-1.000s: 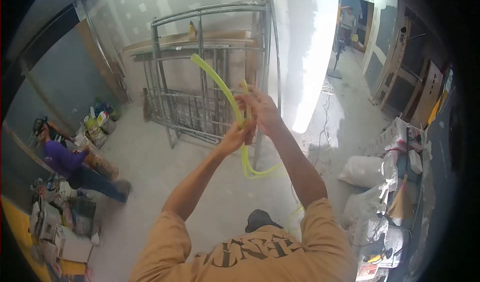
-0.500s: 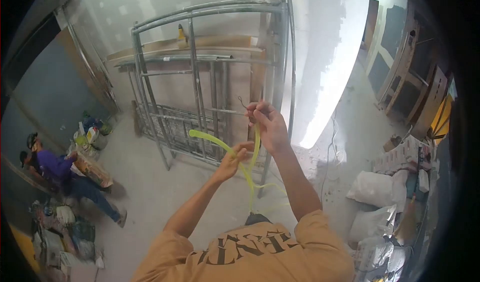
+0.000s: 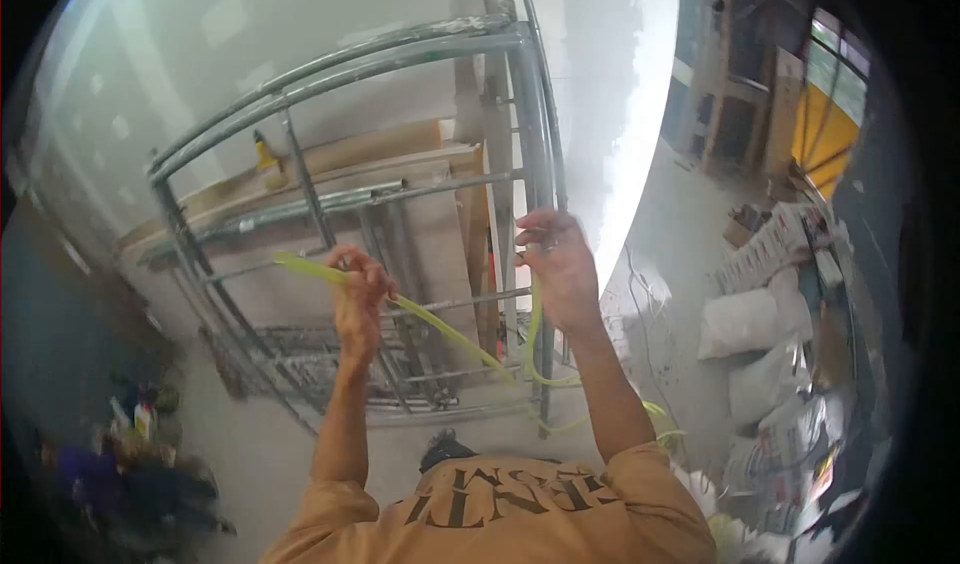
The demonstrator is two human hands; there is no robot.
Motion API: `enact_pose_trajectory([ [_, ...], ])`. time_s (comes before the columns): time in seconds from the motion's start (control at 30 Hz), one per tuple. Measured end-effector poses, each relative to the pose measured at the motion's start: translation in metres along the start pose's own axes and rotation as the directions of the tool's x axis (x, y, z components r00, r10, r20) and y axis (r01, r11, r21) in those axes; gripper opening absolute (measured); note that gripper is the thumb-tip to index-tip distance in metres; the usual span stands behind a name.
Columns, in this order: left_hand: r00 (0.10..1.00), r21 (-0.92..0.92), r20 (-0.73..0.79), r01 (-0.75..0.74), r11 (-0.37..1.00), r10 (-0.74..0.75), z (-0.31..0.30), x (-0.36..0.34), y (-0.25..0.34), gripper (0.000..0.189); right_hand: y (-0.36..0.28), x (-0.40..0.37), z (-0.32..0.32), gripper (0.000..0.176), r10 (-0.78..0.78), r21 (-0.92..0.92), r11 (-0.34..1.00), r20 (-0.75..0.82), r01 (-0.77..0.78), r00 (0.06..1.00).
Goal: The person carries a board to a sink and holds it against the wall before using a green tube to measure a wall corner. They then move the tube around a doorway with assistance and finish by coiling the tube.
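A yellow-green tube (image 3: pixel 455 336) runs slack between my two hands and loops down past my right forearm. My left hand (image 3: pixel 360 286) is closed around it near one end, which sticks out to the left. Raised in front of the metal frames, my right hand (image 3: pixel 558 269) pinches the tube near its other visible upper part; its fingertips partly hide what they hold. Behind both hands, grey paint-spattered metal frames (image 3: pixel 315 76) lean against the wall.
Boards (image 3: pixel 420 179) stand behind the frames, with a yellow-handled tool (image 3: pixel 268 160) on top. White sacks (image 3: pixel 745 324) and boxes lie at the right. A cable (image 3: pixel 645 329) crosses the floor. A person (image 3: pixel 150 494) is dim at the lower left.
My left hand has moved left and up with the tube, away from my right hand. The view has shifted, and the frames look closer. The thin hooked wire at my right hand no longer shows clearly.
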State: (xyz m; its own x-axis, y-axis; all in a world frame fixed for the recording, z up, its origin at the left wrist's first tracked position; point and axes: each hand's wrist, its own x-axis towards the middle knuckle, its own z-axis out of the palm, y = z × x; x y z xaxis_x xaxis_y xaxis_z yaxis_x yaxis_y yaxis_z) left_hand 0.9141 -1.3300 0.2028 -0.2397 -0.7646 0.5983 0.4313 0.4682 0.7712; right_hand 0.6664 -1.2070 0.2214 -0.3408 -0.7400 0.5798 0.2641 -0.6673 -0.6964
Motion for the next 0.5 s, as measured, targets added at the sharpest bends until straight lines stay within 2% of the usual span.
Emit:
enact_pose_trajectory([
  [0.03,0.998,-0.174,0.054,-0.017,0.985,0.026,-0.010,0.027,0.004,0.060,0.006,0.005,0.008,0.055,-0.031,-0.023,0.999,-0.028,0.031,0.999],
  [0.07,0.995,-0.254,0.050,-0.066,0.965,0.081,-0.009,0.044,0.013,0.053,0.013,0.009,0.017,0.054,-0.066,0.023,0.997,-0.043,0.067,0.997],
  [0.1,0.994,-0.280,0.082,-0.049,0.959,0.075,-0.028,0.060,0.005,0.053,0.020,0.010,0.027,0.054,-0.094,0.067,0.993,-0.060,0.098,0.994],
  [0.13,0.972,-0.190,0.233,0.023,0.981,0.023,-0.050,0.078,-0.004,0.054,0.033,0.014,0.036,0.053,-0.108,0.061,0.991,-0.116,0.116,0.987],
  [0.17,0.927,-0.088,0.373,0.076,0.993,-0.038,-0.062,0.092,-0.006,0.056,0.045,0.019,0.047,0.042,-0.106,-0.001,0.994,-0.205,0.108,0.973],
  [0.23,0.912,-0.068,0.404,0.111,0.991,-0.074,-0.079,0.108,-0.010,0.053,0.066,0.029,0.072,0.027,-0.111,-0.172,0.983,-0.268,0.066,0.957],
  [0.27,0.903,-0.056,0.418,0.128,0.990,-0.093,-0.086,0.114,-0.009,0.047,0.075,0.034,0.082,0.014,-0.137,-0.051,0.990,-0.290,0.128,0.947],
  [0.33,0.888,-0.062,0.442,0.170,0.983,-0.126,-0.086,0.116,-0.002,0.039,0.075,0.039,0.105,0.015,-0.171,-0.289,0.954,-0.301,0.082,0.938],
  [0.37,0.889,-0.072,0.436,0.189,0.979,-0.140,-0.085,0.115,0.004,0.036,0.084,0.042,0.113,0.015,-0.210,-0.313,0.943,-0.301,0.111,0.930],
  [0.4,0.854,-0.093,0.498,0.227,0.970,-0.152,-0.081,0.111,0.002,0.036,0.094,0.045,0.118,0.013,-0.284,-0.415,0.894,-0.232,0.170,0.930],
  [0.47,0.876,-0.086,0.466,0.181,0.980,-0.120,-0.073,0.098,-0.006,0.035,0.116,0.047,0.132,0.014,-0.286,-0.460,0.877,-0.261,0.141,0.922],
  [0.5,0.832,-0.117,0.539,0.227,0.967,-0.130,-0.071,0.085,-0.009,0.035,0.127,0.046,0.138,0.015,-0.338,-0.530,0.834,-0.267,0.155,0.902],
])
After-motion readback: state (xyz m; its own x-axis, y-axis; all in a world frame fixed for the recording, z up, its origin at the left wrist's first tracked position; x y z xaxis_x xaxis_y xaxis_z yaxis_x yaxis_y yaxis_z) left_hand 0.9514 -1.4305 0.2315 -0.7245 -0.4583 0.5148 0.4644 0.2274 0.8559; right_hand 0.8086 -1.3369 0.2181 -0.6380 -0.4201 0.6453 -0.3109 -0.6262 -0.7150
